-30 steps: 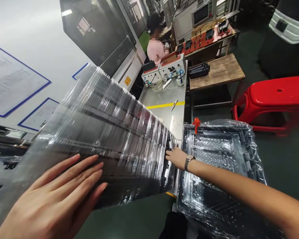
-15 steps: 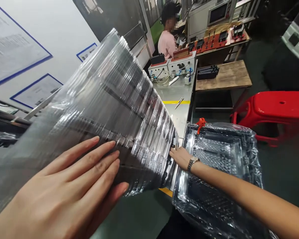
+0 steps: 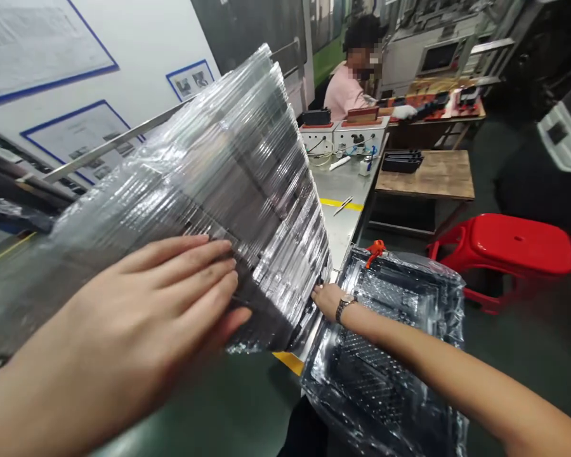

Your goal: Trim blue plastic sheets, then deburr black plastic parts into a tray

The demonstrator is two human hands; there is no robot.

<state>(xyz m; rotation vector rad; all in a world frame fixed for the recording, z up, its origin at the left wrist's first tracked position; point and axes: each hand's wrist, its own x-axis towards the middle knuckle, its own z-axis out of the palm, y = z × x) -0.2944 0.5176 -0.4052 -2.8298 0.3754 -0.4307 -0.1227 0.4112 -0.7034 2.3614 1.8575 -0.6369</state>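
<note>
A tall, tilted stack of clear plastic trays (image 3: 247,184) with dark parts showing through fills the middle left. My left hand (image 3: 166,311) lies flat against its near side, fingers stretched out and close together, the thumb lower down. At the stack's lower right edge is my right hand (image 3: 328,299), wearing a watch, its fingers bent against the bottom trays; the fingertips are partly hidden. Below my right forearm is a dark tray (image 3: 323,393) in clear plastic film. An orange-red tie (image 3: 375,249) sits at the far corner of that film.
A metal bench (image 3: 337,184) carries a pen and white boxes with cables. A co-worker in pink (image 3: 342,92) sits behind it. To the right are a wooden-topped table (image 3: 447,174) and a red stool (image 3: 523,244). A wall board with framed sheets (image 3: 85,136) stands left.
My view has shifted, so the stack's top appears further right and the wrapped tray further left. Both hands stay against the stack. The co-worker's gloved hand now reaches out to the right.
</note>
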